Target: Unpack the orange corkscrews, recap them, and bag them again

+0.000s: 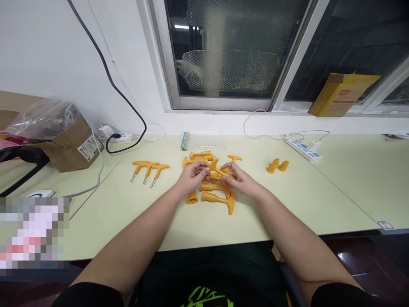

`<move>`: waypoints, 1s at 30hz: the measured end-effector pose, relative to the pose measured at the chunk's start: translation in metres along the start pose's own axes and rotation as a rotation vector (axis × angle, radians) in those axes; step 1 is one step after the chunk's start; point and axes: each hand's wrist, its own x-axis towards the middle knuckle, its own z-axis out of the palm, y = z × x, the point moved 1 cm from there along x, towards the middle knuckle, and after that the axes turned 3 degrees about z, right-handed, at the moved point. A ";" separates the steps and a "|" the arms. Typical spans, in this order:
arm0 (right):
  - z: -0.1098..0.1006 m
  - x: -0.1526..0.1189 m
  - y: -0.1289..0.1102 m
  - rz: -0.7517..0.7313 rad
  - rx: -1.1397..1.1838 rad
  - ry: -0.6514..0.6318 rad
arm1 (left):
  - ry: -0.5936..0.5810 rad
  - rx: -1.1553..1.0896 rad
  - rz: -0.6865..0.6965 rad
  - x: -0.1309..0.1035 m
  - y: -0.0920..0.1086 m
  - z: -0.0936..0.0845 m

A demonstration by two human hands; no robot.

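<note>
Between my two hands is a yellow corkscrew [216,166], its T-shaped handle toward the left. My left hand [194,175] pinches the handle end, and my right hand [240,178] has its fingers closed round the other end, hiding part of it. Beneath and around them lie several assembled yellow corkscrews [213,197] with handles and sleeves. A yellow sleeve [192,198] stands near my left wrist. Three yellow handles with bare metal spirals [148,169] lie in a row to the left. On the right are yellow sleeves [272,166].
A clear plastic bag [204,141] lies behind the corkscrews. A cardboard box [75,145] and a black cable [110,79] are at the left. A power strip [303,150] sits at the back right, below a yellow carton [343,96] on the window ledge.
</note>
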 end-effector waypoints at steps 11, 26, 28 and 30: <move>0.009 0.003 -0.002 -0.161 -0.623 0.238 | 0.063 -0.141 -0.200 -0.005 0.017 0.011; 0.015 0.004 0.002 -0.050 -0.159 0.095 | -0.177 -0.148 -0.201 -0.005 0.014 -0.008; 0.011 0.003 0.002 0.027 0.070 -0.025 | -0.205 0.014 -0.067 -0.005 0.014 -0.015; 0.009 0.003 0.002 0.083 0.216 -0.117 | -0.172 0.205 0.076 -0.005 0.015 -0.020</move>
